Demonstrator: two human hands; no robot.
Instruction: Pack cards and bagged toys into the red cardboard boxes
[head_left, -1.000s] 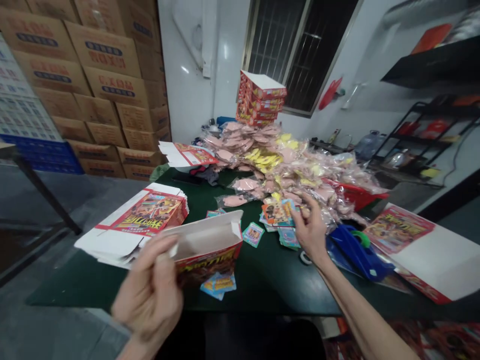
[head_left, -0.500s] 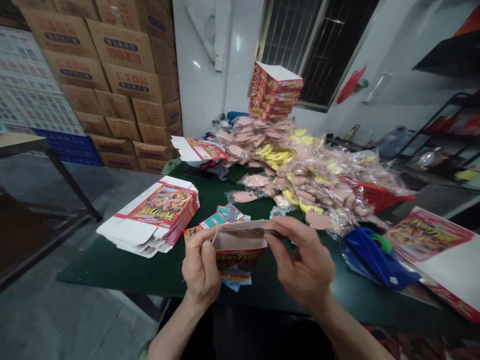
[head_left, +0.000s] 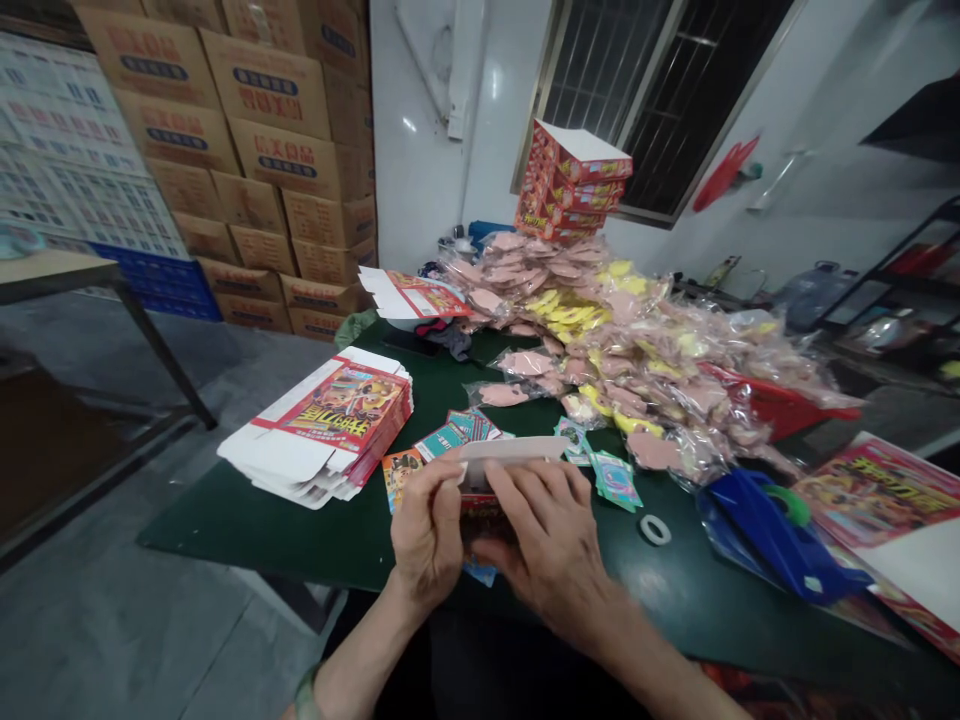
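Observation:
A small red printed carton with a white inside stands between my hands, its top end open and a white flap raised at the back. My left hand is closed on the carton's left edge, thumb uppermost. Across the opening reaches my right hand, fingers at the mouth and thumb against the printed front; its fingertips are partly hidden inside. Under the carton, blue cards peek out on the green table. Teal and orange cards lie fanned behind my left hand, and green cards behind my right.
Flattened cartons are stacked at left. Bagged pink and yellow pieces form a heap at the back, with formed cartons piled behind. At right are a blue tape dispenser, a white ring and a printed sheet.
My right hand has moved left from the carton's right top edge, and its fingers now lie over the opening. The raised flap shows more at the back. The view has shifted slightly.

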